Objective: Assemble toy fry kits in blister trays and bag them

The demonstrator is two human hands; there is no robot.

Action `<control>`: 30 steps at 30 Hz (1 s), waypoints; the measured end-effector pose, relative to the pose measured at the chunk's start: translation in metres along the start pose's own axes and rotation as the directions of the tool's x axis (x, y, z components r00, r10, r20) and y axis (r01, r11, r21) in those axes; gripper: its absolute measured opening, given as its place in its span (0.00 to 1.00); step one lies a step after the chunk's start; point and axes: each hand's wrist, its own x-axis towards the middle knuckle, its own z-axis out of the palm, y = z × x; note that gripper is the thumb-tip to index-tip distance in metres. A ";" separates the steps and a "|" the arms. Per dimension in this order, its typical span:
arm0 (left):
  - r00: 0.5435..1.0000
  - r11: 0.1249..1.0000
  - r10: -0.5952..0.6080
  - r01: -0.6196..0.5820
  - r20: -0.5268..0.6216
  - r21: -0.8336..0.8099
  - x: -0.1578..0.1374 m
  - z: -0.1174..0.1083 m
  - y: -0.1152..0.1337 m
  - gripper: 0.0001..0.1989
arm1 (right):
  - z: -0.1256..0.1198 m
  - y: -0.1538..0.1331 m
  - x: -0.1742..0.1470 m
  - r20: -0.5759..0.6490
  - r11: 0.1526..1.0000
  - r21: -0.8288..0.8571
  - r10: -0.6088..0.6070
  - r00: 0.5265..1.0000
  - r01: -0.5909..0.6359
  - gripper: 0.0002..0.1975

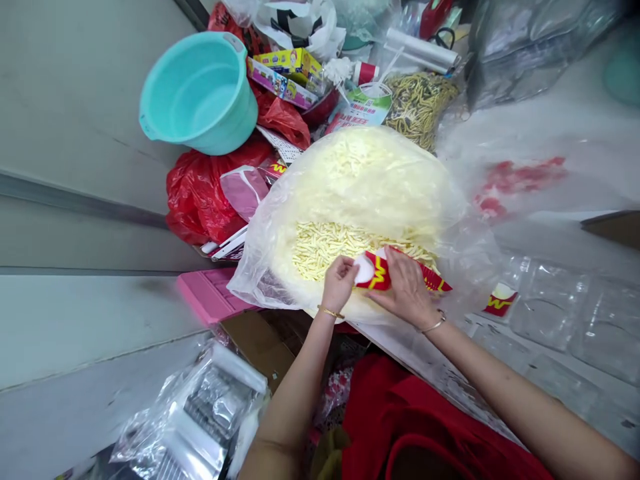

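Observation:
A small red, white and yellow french fry carton (370,270) is between my two hands, above the open bag. My left hand (339,285) pinches its white end between thumb and fingers. My right hand (406,288) wraps over its other end, fingers on top and thumb below. More red printed card (436,279) sticks out on the far side of my right hand; whether it is a separate carton I cannot tell. Beneath lies a large clear plastic bag (260,263) full of pale yellow, fry-shaped sticks (325,247).
At the left stands a turquoise basin (200,93) near red plastic bags (200,197). Behind the big bag lies a bag of greenish-brown sticks (423,107). On the right, another fry carton (500,299) lies beside clear plastic trays (545,307). A pink panel (207,293) sits front left.

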 end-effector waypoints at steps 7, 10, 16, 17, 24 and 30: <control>0.965 0.613 0.182 -0.262 0.190 0.745 0.027 -0.061 -0.004 0.19 | 0.011 -0.011 -0.038 0.057 0.963 0.209 0.162 0.985 -0.170 0.40; 0.962 0.339 0.145 -0.269 0.232 0.902 0.056 -0.078 -0.016 0.20 | 0.016 -0.008 -0.047 0.073 0.961 0.218 0.157 0.985 -0.170 0.41; 0.960 0.331 0.090 -0.281 0.266 0.901 0.075 -0.077 -0.032 0.10 | 0.018 -0.009 -0.046 0.088 0.959 0.238 0.138 0.986 -0.156 0.41; 0.960 0.339 0.097 -0.279 0.262 0.898 0.074 -0.077 -0.032 0.11 | 0.018 -0.008 -0.044 0.083 0.957 0.238 0.147 0.986 -0.163 0.41; 0.977 0.591 0.110 -0.212 0.183 0.778 0.077 -0.070 -0.029 0.08 | 0.016 0.001 -0.038 0.048 0.964 0.217 0.149 0.988 -0.155 0.41; 0.996 0.977 0.002 -0.021 0.091 0.212 0.056 -0.062 -0.012 0.02 | 0.012 0.002 -0.033 0.046 0.975 0.171 0.139 0.989 -0.145 0.41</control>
